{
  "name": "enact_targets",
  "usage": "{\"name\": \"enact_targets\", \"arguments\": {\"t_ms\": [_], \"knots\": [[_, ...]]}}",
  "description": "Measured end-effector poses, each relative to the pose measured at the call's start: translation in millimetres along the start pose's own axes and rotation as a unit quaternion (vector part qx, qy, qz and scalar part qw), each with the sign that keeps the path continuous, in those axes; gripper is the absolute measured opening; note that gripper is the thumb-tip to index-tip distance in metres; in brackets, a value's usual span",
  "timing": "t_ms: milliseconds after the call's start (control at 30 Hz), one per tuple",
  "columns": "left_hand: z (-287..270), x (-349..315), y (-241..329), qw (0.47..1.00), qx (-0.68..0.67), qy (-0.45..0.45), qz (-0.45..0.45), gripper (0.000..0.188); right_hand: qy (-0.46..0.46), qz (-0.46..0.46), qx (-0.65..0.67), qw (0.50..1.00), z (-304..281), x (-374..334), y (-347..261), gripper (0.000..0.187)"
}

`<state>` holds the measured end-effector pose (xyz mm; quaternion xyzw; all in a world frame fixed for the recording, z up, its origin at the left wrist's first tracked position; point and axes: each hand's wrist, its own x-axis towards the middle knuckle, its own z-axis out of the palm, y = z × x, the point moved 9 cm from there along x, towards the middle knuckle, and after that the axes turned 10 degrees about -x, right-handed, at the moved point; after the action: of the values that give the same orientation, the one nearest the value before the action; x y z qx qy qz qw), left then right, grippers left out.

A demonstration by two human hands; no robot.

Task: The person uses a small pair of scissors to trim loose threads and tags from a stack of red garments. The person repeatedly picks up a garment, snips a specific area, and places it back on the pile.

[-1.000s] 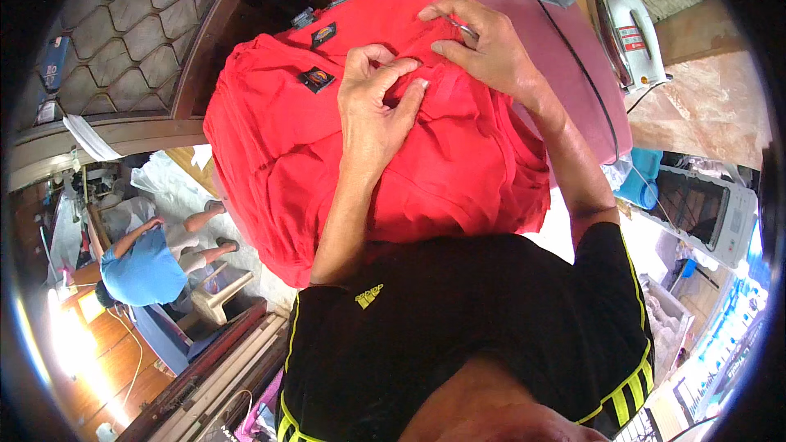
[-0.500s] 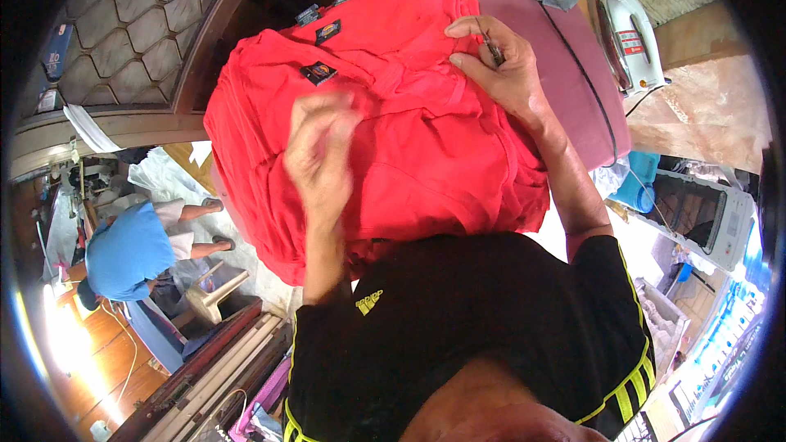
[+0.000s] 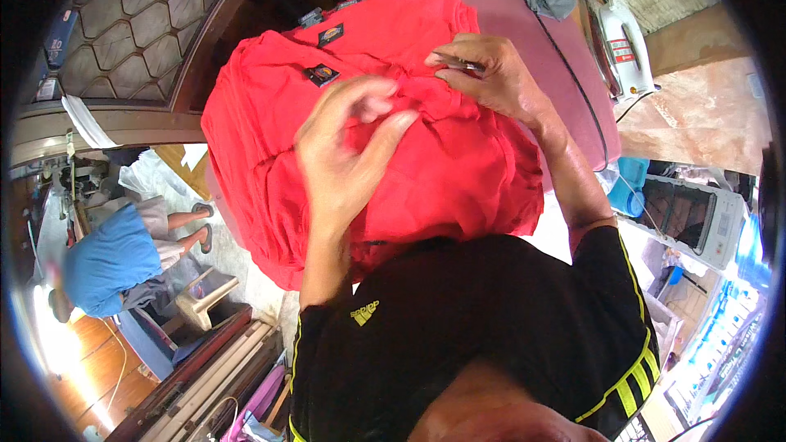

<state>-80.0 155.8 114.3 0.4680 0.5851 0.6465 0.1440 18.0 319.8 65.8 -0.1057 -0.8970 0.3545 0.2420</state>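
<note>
On the pink board (image 3: 573,65) we have the red cloth (image 3: 270,147) heaped. Our left hand (image 3: 342,146) is over it, thumb and fingers apart; our right hand (image 3: 501,80) is clamped on a metal tool (image 3: 460,63). We'd best draw the cloth taut — and point the tool away from it.

Black labels (image 3: 322,74) on red cloth (image 3: 442,180), yellow shirt logo (image 3: 365,313)
</note>
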Motion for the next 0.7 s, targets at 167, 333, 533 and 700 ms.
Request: {"name": "enact_targets", "arguments": {"t_ms": [167, 333, 533, 700], "knots": [[24, 11, -61, 0.996, 0.087, 0.012, -0.035, 0.037, 0.049, 0.045, 0.051, 0.996, 4, -4, 19, 0.013], [21, 6, -72, 0.996, 0.083, 0.021, -0.025, 0.043, 0.088, 0.156, 0.192, 0.965, -25, -42, 26, 0.011], [5, -1, -72, 0.997, 0.022, 0.073, -0.019, 0.042, -0.305, 0.206, 0.07, 0.927, -54, -158, 24, 0.024], [6, 7, -62, 0.992, 0.111, 0.052, 0.009, 0.034, -0.108, 0.228, -0.205, 0.946, -93, -143, 40, 0.025]]}}
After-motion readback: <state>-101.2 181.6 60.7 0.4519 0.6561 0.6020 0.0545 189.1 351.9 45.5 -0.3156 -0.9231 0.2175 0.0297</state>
